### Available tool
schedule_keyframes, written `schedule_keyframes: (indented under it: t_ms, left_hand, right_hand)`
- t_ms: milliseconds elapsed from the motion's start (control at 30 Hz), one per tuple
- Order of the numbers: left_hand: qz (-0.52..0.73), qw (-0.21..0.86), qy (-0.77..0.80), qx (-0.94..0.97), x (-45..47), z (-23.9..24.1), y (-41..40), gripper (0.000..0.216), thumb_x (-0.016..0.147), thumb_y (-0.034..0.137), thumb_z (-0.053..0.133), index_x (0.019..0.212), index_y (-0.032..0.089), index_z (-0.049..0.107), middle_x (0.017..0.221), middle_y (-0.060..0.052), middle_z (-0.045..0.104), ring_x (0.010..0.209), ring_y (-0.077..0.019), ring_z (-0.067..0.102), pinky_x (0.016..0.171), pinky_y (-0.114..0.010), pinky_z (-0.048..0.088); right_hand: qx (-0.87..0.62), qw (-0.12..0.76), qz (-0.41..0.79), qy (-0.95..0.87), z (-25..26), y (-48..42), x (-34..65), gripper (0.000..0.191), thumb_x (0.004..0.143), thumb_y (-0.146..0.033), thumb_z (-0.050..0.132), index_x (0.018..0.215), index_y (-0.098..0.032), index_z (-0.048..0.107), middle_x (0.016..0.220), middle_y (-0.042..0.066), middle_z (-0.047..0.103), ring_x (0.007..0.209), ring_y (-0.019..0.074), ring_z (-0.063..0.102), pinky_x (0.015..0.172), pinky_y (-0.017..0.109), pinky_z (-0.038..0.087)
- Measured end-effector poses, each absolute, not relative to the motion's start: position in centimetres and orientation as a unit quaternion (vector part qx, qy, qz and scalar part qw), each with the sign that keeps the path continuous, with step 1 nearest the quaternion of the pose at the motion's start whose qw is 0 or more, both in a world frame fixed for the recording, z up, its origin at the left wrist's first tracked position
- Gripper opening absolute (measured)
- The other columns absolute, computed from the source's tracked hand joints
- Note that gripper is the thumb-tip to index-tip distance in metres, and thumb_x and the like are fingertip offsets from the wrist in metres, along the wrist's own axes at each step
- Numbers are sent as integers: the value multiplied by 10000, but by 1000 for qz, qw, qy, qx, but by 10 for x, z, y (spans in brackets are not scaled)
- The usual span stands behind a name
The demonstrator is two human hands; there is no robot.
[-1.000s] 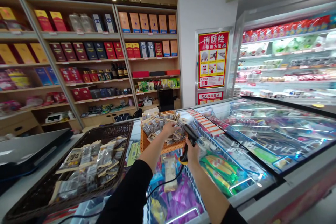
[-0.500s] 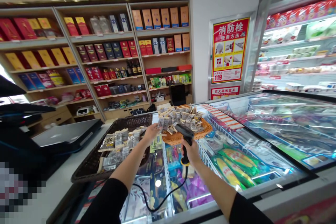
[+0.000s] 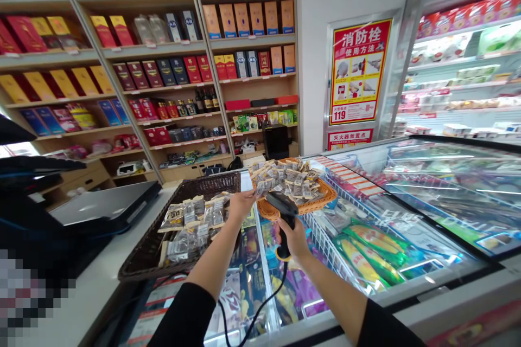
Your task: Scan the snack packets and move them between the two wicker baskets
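Note:
My right hand point(image 3: 293, 238) is wrapped round the handle of a black barcode scanner point(image 3: 283, 204), whose head points left towards my other hand. Between the fingertips of my left hand point(image 3: 242, 206) is a small clear snack packet point(image 3: 264, 186), at the left edge of a light wicker basket point(image 3: 315, 205). That basket holds a heap of similar small packets. To the left, a dark brown wicker basket point(image 3: 140, 260) carries larger packs point(image 3: 183, 244) with clear fronts. The scanner's black cable point(image 3: 260, 310) loops down towards me.
Both baskets stand on a glass-topped freezer point(image 3: 407, 276) filled with packaged goods. A counter with a flat grey-topped device point(image 3: 106, 203) lies left. Shelves of boxes point(image 3: 163, 73) line the back; a red notice point(image 3: 360, 73) hangs on the wall, beside a lit chiller point(image 3: 468, 81).
My left hand has moved slightly right and up with the packet, nearer the scanner's head. The scanner has shifted a little left relative to the basket. The view has moved slightly.

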State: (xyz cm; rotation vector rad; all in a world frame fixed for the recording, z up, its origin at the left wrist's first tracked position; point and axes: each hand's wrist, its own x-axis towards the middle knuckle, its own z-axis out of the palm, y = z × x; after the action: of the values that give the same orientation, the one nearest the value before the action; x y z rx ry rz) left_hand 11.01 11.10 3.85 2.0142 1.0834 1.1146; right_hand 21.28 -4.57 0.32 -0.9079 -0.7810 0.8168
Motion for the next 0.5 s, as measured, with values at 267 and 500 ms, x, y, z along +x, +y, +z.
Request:
schedule_keyframes:
  t_ms: [267, 500]
  left_hand:
    - [395, 285, 410, 771, 110, 46, 101, 316, 673, 367, 638, 917, 190, 733, 791, -5, 729, 789, -235, 655, 651, -262, 476]
    - [404, 286, 395, 774, 109, 44, 101, 342, 684, 347, 634, 961, 164, 718, 859, -45, 726, 810, -240, 653, 696, -286, 480]
  right_hand:
    - [-424, 729, 348, -410, 4, -49, 217, 355, 765, -448, 564, 538, -187, 488, 369, -35, 464, 316, 89, 417, 369, 222, 367]
    - [-428, 718, 358, -416, 6, -50, 215, 345, 751, -444, 571, 538, -184, 494, 371, -38, 462, 317, 89, 417, 357, 216, 360]
